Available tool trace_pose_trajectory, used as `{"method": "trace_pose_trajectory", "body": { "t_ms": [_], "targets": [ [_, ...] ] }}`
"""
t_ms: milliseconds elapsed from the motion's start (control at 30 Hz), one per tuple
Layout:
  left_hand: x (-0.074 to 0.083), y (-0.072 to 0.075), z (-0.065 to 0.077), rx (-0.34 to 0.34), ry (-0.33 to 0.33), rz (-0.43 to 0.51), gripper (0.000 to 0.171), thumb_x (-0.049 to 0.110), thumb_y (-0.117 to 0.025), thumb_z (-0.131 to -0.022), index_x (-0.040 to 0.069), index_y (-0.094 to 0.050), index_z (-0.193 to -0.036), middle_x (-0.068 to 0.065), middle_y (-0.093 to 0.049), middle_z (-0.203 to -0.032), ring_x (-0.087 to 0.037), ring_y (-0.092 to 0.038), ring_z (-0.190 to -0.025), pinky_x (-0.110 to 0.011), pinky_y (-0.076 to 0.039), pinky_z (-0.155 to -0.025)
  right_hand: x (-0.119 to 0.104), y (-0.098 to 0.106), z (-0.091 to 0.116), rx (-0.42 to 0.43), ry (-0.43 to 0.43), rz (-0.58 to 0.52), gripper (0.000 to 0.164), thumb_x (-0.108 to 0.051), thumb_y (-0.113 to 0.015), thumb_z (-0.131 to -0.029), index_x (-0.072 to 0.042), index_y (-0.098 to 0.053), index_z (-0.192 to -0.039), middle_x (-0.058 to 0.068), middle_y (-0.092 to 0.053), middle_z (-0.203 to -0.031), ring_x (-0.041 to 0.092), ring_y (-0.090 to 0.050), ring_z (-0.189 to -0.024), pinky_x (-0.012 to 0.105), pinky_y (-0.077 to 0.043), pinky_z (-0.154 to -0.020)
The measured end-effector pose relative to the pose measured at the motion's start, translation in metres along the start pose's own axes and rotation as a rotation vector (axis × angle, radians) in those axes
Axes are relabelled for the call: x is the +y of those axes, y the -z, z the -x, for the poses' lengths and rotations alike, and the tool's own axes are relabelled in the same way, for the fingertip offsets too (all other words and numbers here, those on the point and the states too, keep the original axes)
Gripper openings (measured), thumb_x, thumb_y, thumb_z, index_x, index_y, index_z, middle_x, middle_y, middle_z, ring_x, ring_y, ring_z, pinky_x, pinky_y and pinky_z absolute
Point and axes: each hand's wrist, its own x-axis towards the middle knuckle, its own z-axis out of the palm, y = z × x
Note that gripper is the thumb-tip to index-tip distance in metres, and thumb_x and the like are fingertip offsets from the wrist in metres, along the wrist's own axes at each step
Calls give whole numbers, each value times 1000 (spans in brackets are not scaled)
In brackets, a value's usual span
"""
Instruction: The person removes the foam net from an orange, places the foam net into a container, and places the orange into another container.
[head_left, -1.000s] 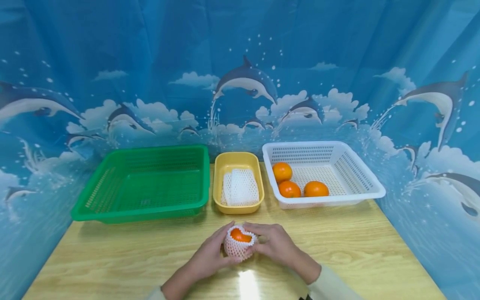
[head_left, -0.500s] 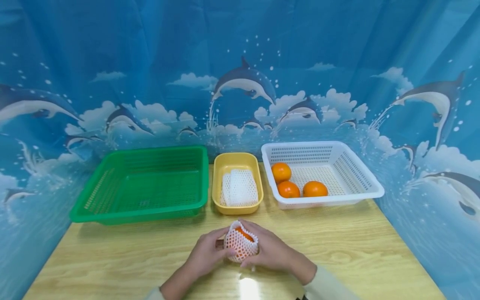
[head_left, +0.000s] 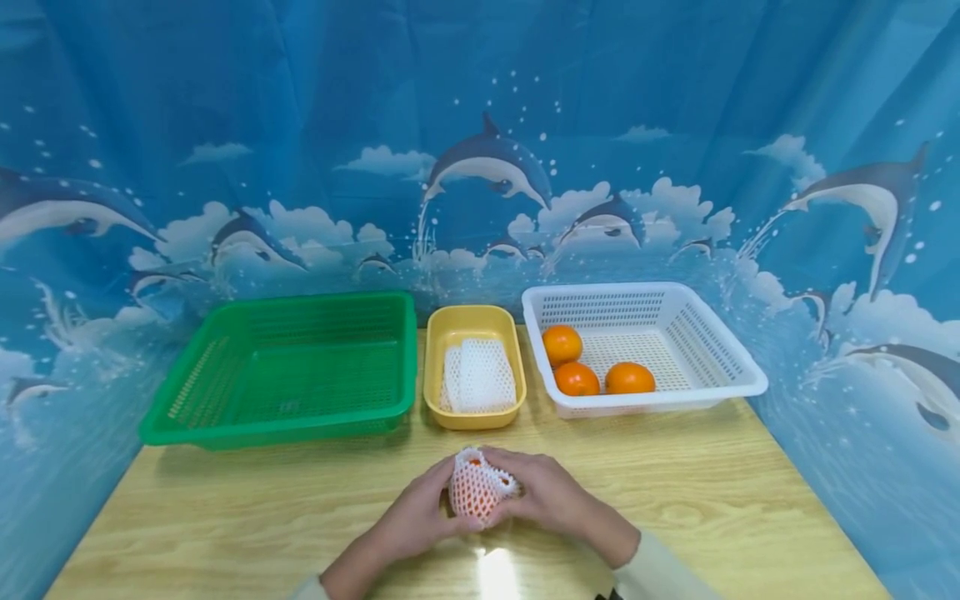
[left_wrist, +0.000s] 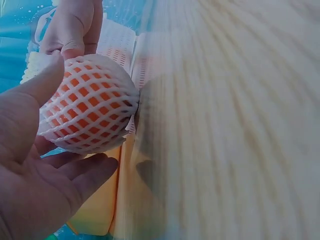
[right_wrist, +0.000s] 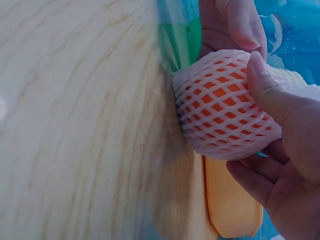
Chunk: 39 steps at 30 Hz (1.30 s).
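An orange in a white foam net sleeve (head_left: 476,492) is held between both hands, low over the front middle of the table. The net wraps its sides, and a bit of orange skin shows at the top opening in the head view. My left hand (head_left: 420,510) grips it from the left, thumb and fingers curved round the net (left_wrist: 90,107). From the right, my right hand (head_left: 551,500) grips it with the thumb on the near side. In the right wrist view the netted orange (right_wrist: 225,107) sits between the right thumb and fingers.
Behind the hands stands a yellow tub (head_left: 437,400) holding flat foam nets (head_left: 486,375). To its left is a green basket (head_left: 315,379); to its right, a white basket (head_left: 705,358) with three bare oranges (head_left: 630,377). A dolphin-print curtain (head_left: 337,100) hangs behind the wooden table (head_left: 712,483).
The net has been drawn further up round the orange, so less bare skin shows at the top. Both hands have shifted their hold slightly and stay in the same place.
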Motion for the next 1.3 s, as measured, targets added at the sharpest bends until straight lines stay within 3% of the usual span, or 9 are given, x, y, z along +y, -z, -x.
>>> {"method": "trace_pose_trajectory", "body": {
  "t_ms": [233,467,567,767,1033,1200,1300],
  "targets": [
    [-1,0,0,12,0,-12,80,41,-78,-78,5,-45,-141,-7,-54,-138,-23,-54,-122,-40,-45,-103,-1,3,-2,-12,4,-9,76,-46,-74,-76,-10,-53,-139,5,-51,-141,23,-54,-126,42,-43,-104],
    [0,3,-2,56,25,40,66,28,-79,-78,0,-54,-132,-14,-63,-123,-22,-65,-103,-25,-54,-87,-2,-4,-1,-135,-157,-111,117,-50,-83,-65,-12,-18,-156,10,-25,-158,30,-32,-141,53,-30,-112],
    [-1,4,-1,63,18,63,60,23,-78,-80,-2,-57,-130,-18,-64,-121,-25,-66,-105,-22,-53,-87,-3,-7,0,-141,-181,-130,121,-48,-84,-65,-13,-13,-157,9,-23,-159,31,-33,-140,53,-30,-112],
    [-1,4,0,109,6,83,55,12,-76,-81,-4,-57,-130,-21,-63,-123,-30,-64,-110,-20,-53,-86,-3,-6,-2,-93,-167,-61,109,-50,-82,-68,-11,-27,-154,7,-37,-153,29,-42,-135,50,-36,-109],
    [-3,2,1,25,7,13,86,43,-79,-75,5,-42,-144,-8,-53,-140,-25,-53,-124,-42,-43,-105,0,-2,0,-45,-61,1,90,-56,-71,-75,-9,-42,-147,7,-50,-144,25,-53,-126,43,-44,-104],
    [-4,-1,2,16,13,20,85,38,-81,-75,0,-43,-142,-12,-55,-136,-27,-55,-121,-43,-44,-103,3,0,-1,-2,14,-30,74,-48,-71,-78,-9,-53,-138,3,-55,-137,20,-58,-121,37,-47,-101],
    [-4,0,2,22,20,6,80,36,-82,-75,3,-47,-139,-9,-59,-131,-25,-57,-118,-40,-47,-101,4,1,-3,3,12,-72,68,-44,-73,-78,-10,-57,-135,0,-58,-134,17,-59,-119,35,-48,-100]
  ]
}}
